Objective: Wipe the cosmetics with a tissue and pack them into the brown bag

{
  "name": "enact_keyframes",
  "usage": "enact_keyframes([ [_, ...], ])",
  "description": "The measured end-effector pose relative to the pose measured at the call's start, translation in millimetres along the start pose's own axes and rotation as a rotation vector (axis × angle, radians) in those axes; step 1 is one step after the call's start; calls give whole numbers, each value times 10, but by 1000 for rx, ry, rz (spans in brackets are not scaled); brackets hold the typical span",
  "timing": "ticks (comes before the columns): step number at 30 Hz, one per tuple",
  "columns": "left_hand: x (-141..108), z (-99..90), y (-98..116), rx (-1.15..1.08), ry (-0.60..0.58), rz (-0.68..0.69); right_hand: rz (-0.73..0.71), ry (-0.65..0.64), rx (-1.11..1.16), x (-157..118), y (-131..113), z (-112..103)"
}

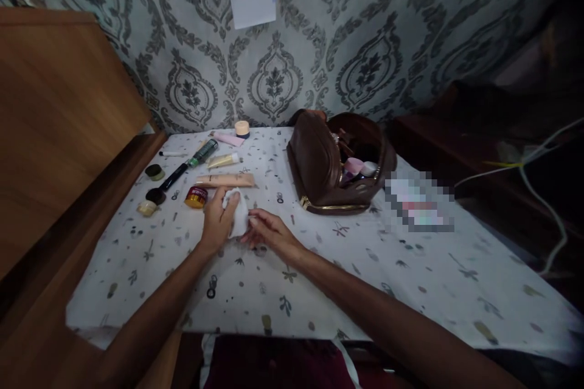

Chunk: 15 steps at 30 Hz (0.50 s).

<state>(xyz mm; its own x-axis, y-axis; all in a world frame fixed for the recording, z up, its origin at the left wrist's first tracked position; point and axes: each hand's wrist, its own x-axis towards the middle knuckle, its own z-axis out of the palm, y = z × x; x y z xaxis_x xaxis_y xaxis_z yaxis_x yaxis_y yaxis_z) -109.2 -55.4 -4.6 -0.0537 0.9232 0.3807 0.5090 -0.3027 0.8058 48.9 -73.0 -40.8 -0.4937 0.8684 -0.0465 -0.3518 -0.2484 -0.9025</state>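
Note:
My left hand (218, 222) is closed round a white cloth or tissue (238, 214) above the middle left of the patterned tabletop. Just right of it, my right hand (269, 232) has its fingers bent towards the cloth's edge; whether they pinch something small is hidden. Beyond my hands lies a long peach tube (225, 180), with a red and gold jar (196, 197) beside my left hand. Farther back are a yellowish tube (223, 160), a green bottle (204, 152), a pink tube (228, 138) and a peach-lidded jar (242, 129). A black brush (170, 182) lies to the left.
An open brown bag (319, 161) with cosmetics inside stands right of centre. Two small jars, one dark (154, 172) and one cream (146, 208), sit at the left. A wooden panel (64, 121) borders the left side; a white cable (542, 200) hangs at the right.

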Motion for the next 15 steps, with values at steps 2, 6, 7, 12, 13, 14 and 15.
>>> enact_keyframes([
  [2,-11,14,24,-3,4,7,13,-38,4,-3,8,5],
  [6,-18,44,37,-32,12,-15,46,-65,48,-1,22,10],
  [7,-15,49,32,-43,12,-25,53,-63,52,1,23,9],
  [12,6,60,10,-156,-13,-85,27,22,-5,19,18,-11],
  [13,4,61,10,-176,-20,-90,16,53,-15,23,19,-15],
  [14,-1,61,11,-194,-26,-91,2,86,-25,26,21,-19],
  [15,-9,61,16,-210,-34,-87,-14,117,-43,28,22,-22],
])
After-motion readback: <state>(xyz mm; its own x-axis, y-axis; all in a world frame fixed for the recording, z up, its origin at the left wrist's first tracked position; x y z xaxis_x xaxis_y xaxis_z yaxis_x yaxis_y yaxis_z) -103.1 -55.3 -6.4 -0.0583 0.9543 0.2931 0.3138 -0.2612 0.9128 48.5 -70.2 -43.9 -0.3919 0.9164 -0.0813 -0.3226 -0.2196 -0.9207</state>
